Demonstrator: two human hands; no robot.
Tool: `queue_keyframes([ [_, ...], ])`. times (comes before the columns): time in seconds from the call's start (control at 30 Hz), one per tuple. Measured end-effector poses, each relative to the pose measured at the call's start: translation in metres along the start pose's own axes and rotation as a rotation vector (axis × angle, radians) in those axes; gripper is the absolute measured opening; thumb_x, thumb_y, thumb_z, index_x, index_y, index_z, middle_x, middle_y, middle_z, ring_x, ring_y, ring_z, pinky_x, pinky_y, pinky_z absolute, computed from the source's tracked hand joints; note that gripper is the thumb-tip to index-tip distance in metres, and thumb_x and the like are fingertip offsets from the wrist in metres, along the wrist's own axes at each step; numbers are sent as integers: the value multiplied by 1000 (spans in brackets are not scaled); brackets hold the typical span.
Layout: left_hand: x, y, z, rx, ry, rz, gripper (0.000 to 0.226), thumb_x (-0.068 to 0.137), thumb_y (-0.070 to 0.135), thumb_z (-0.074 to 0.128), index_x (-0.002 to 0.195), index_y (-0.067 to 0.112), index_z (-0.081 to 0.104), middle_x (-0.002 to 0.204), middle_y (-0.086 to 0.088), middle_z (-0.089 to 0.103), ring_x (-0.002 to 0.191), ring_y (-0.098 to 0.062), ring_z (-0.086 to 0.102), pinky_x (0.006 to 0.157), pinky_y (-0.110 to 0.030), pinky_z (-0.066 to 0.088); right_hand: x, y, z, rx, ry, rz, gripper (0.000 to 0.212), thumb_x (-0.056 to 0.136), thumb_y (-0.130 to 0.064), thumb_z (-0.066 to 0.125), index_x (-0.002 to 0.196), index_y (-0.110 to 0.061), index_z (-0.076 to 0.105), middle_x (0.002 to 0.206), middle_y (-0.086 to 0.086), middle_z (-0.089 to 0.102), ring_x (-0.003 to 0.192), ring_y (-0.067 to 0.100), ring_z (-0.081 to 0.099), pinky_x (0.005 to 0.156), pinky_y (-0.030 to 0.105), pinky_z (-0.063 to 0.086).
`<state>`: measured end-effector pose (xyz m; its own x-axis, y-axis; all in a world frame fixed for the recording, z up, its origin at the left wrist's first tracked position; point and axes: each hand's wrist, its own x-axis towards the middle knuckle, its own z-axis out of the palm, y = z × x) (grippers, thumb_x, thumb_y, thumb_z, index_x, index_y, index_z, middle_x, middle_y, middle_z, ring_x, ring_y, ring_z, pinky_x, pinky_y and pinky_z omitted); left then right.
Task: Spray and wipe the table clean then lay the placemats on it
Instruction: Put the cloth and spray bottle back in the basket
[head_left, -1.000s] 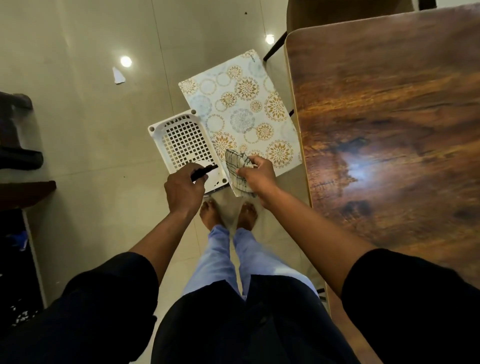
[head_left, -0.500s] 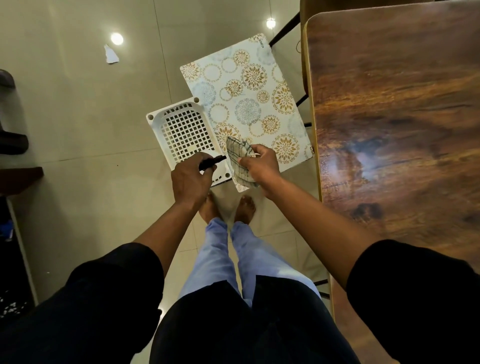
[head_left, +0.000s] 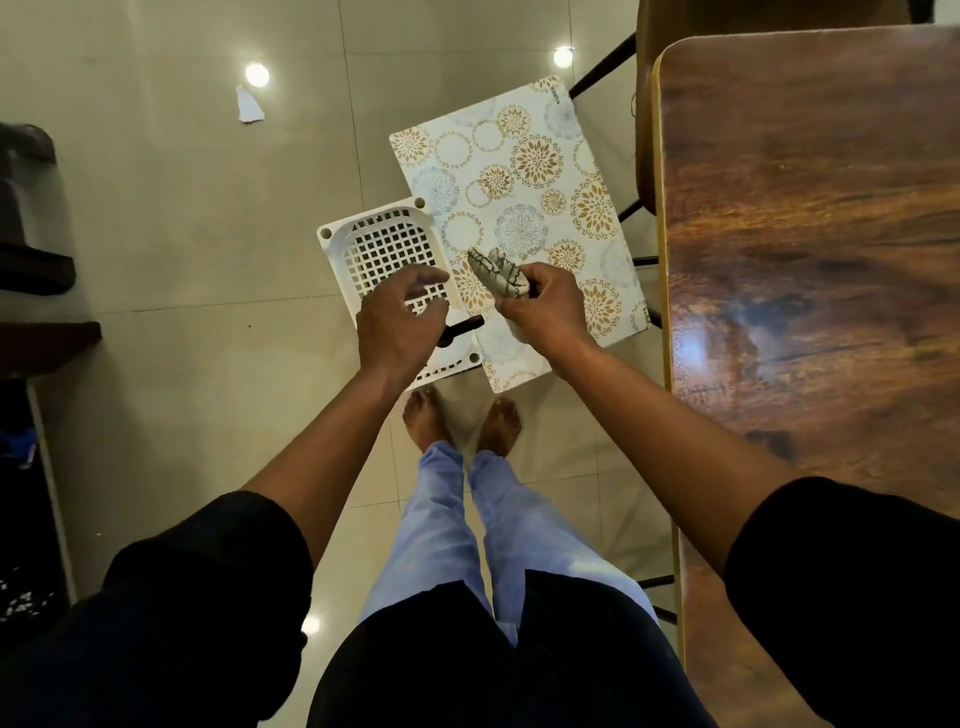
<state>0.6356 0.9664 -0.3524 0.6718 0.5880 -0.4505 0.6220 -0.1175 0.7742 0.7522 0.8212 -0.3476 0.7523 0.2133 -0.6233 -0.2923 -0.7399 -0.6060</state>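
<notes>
The dark wooden table (head_left: 810, 218) fills the right side. A floral placemat (head_left: 524, 197) lies low to its left, beside a white lattice basket (head_left: 379, 244). My left hand (head_left: 400, 322) hovers over the basket with fingers spread and relaxed. Just under it lies the spray bottle, its black nozzle (head_left: 464, 329) poking out to the right; the bottle's body is mostly hidden by the hand. My right hand (head_left: 540, 312) grips a bunched checked cloth (head_left: 496, 273) above the placemat's near end.
A chair (head_left: 647, 119) with black legs stands at the table's far left corner. My bare feet (head_left: 462, 421) stand on the tiled floor just below the basket. A paper scrap (head_left: 248, 106) lies on the floor. Dark furniture (head_left: 31, 249) lines the left edge.
My left hand has opened its fingers off the spray bottle, which now rests in the basket. My right hand has lifted and bunched the cloth tighter.
</notes>
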Motion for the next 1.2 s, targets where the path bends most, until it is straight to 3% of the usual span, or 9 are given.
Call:
queue_keyframes([
  [0.13, 37, 30, -7, -56, 60, 90, 13, 96, 33, 68, 102, 32, 79, 108, 16, 77, 95, -1, 70, 84, -17, 51, 14, -22, 8, -142, -17, -160, 31, 75, -11, 74, 106, -16, 72, 93, 0, 71, 84, 21, 65, 73, 42, 55],
  [0.23, 60, 35, -9, 29, -18, 113, 16, 94, 37, 71, 99, 28, 83, 97, 15, 77, 96, -3, 70, 85, -24, 54, 24, -38, 23, -227, -41, -280, 30, 75, -12, 70, 105, -17, 70, 92, -1, 70, 83, 19, 65, 73, 39, 56],
  [0.33, 74, 28, -15, 90, 9, 21, 11, 90, 39, 76, 85, 31, 81, 84, 18, 74, 100, -3, 72, 79, -24, 54, 38, -49, 38, -288, -74, -357, 34, 74, -11, 68, 108, -18, 70, 93, -2, 72, 84, 17, 66, 75, 38, 57],
  [0.43, 86, 16, -23, 147, 101, -83, 20, 85, 49, 80, 74, 34, 75, 76, 20, 70, 84, -5, 70, 64, -21, 46, 49, -55, 51, -341, -84, -418, 35, 75, -11, 69, 109, -17, 71, 98, 0, 74, 88, 18, 67, 78, 39, 57],
  [0.5, 91, 6, -27, 129, 120, -152, 24, 81, 54, 83, 77, 32, 76, 83, 14, 75, 83, -9, 70, 68, -25, 48, 58, -56, 60, -360, -78, -450, 35, 76, -12, 69, 111, -17, 71, 100, 1, 74, 89, 18, 67, 78, 39, 57],
  [0.73, 102, -15, -29, -35, 110, -145, 7, 80, 33, 88, 85, 32, 83, 88, 16, 79, 88, -2, 75, 90, -35, 62, 78, -59, 78, -422, -128, -554, 34, 81, -19, 70, 115, -16, 70, 105, 4, 75, 93, 21, 68, 79, 40, 56],
  [0.9, 114, -26, -37, -67, 102, -181, 10, 83, 29, 84, 76, 31, 78, 80, 13, 77, 82, -7, 75, 83, -33, 63, 87, -67, 86, -477, -234, -613, 39, 79, -18, 70, 118, -20, 71, 105, 0, 75, 93, 18, 68, 81, 39, 56],
  [1.07, 118, -34, -45, -97, 145, -126, 8, 90, 25, 75, 82, 26, 77, 81, 12, 75, 72, 0, 68, 66, -17, 54, 100, -68, 95, -566, -279, -688, 45, 81, -17, 71, 126, -19, 67, 111, 2, 75, 97, 22, 68, 84, 38, 55],
  [1.2, 112, -49, -43, -169, 184, -158, 2, 89, 18, 73, 89, 18, 71, 81, 8, 72, 71, -2, 64, 63, -16, 50, 114, -66, 102, -709, -302, -766, 29, 81, -12, 65, 108, -19, 74, 93, 4, 75, 82, 26, 65, 63, 30, 43],
])
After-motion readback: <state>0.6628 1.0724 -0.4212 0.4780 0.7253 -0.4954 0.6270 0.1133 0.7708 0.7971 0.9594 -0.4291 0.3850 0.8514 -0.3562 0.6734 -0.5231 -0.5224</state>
